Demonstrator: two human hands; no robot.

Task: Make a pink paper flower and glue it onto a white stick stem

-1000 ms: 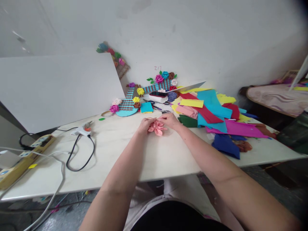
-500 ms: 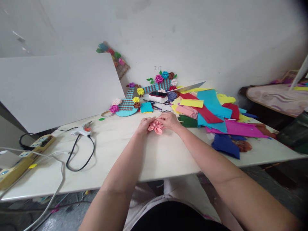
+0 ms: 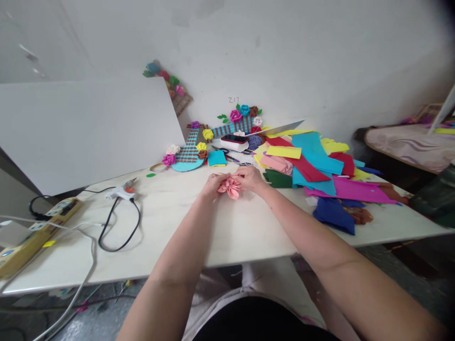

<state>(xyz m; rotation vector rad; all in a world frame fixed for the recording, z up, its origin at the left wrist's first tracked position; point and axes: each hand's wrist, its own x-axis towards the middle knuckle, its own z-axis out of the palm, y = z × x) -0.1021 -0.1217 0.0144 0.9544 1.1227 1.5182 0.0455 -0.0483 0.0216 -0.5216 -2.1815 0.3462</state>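
Observation:
Between my two hands is a pink paper flower (image 3: 232,189) with several loose petals, just over the white table. My left hand (image 3: 213,184) grips its left side, fingers closed. From the right, my right hand (image 3: 250,178) pinches the flower's upper edge with thumb and fingertips. Part of the flower is hidden behind the fingers. A dark green paper piece (image 3: 279,179) lies just right of my right hand. Behind the hands, a small blue paper square (image 3: 216,158) rests near scissors (image 3: 222,150).
At left are a glue gun (image 3: 121,191) with a looped black cord and a power strip (image 3: 42,232) with cables. Coloured crepe paper (image 3: 314,156) is heaped at right. Flower-decorated blue craft pieces (image 3: 187,154) stand at the back, beside a large white board (image 3: 92,128).
Both hands keep hold of the pink flower in nearly the same place. The flower has shifted very slightly left; the rest of the table looks unchanged.

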